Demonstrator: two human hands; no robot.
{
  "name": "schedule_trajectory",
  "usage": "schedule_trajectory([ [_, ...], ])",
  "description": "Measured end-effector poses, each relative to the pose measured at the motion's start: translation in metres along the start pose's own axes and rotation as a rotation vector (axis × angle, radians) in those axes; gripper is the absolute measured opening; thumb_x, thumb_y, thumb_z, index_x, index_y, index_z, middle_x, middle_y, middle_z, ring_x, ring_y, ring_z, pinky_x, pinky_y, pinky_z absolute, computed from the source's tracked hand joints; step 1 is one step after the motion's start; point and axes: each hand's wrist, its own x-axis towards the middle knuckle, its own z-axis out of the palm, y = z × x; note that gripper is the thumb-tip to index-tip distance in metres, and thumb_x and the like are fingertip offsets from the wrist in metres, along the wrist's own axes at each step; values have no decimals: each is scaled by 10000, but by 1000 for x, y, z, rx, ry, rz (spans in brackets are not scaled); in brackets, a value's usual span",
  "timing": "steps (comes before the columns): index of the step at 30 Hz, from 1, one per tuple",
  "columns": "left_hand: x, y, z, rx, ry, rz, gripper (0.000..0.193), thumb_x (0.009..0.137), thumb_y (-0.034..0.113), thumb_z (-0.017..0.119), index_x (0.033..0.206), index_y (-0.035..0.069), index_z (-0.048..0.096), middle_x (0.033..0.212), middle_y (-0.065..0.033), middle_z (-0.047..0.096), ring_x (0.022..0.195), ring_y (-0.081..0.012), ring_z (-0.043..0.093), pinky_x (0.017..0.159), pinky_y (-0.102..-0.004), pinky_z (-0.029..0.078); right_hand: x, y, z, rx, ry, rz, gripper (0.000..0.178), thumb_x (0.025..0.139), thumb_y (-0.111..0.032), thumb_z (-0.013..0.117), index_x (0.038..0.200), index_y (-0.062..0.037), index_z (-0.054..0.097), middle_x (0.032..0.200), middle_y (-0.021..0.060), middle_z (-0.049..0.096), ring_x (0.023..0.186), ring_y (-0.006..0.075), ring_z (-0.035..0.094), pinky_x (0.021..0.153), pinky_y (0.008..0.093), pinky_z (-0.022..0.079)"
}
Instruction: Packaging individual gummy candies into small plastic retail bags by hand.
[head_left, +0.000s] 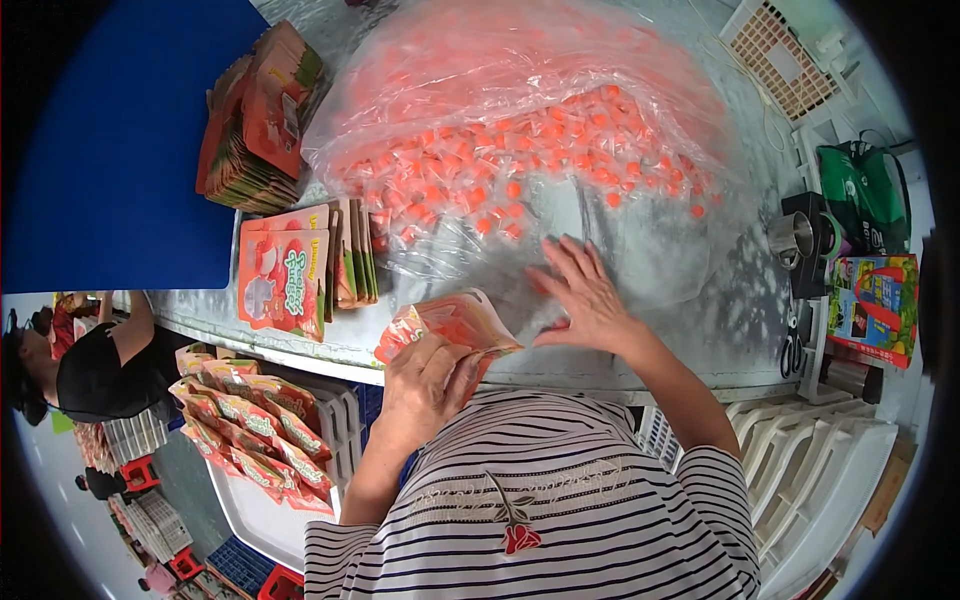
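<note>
Near the table's front edge my left hand [425, 380] grips a red candy pouch [455, 318], its mouth held partly open toward the far side. My right hand [583, 302] hovers just right of the pouch, fingers spread, with nothing seen in it. Beyond both hands, individually wrapped orange-red candies [470, 175] lie loose in a heap, spilling out of a large clear plastic bag [540, 50]. To the left of my left hand, a row of flat candy pouches [285, 280] stands on the table, and a taller stack of pouches [255, 120] lies behind it.
Filled pouches [255, 420] sit in a white tray [245, 515] at lower left. A blue panel [110, 150] rises at far left. Scissors [792, 345], a metal cup [790, 238] and a green bag [865, 195] are at right, above stacked white trays [820, 480]. Other people work at left.
</note>
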Motion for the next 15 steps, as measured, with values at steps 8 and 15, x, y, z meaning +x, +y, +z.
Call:
schedule_trajectory([
  [8, 4, 2, 0, -6, 8, 19, 162, 736, -3, 745, 871, 12, 656, 776, -117, 614, 632, -280, 618, 566, -354, 490, -30, -5, 30, -63, 316, -136, 392, 772, -287, 720, 1082, -73, 611, 1234, 112, 541, 1151, 315, 483, 956, 438, 421],
  [15, 3, 2, 2, 32, 29, 64, 141, 768, 70, 740, 845, 29, 629, 754, -102, 560, 639, -287, 591, 567, -384, 487, -18, 10, 14, 129, 533, -24, 137, 802, -102, 702, 913, -55, 637, 886, 44, 606, 681, 193, 581, 567, 288, 479],
])
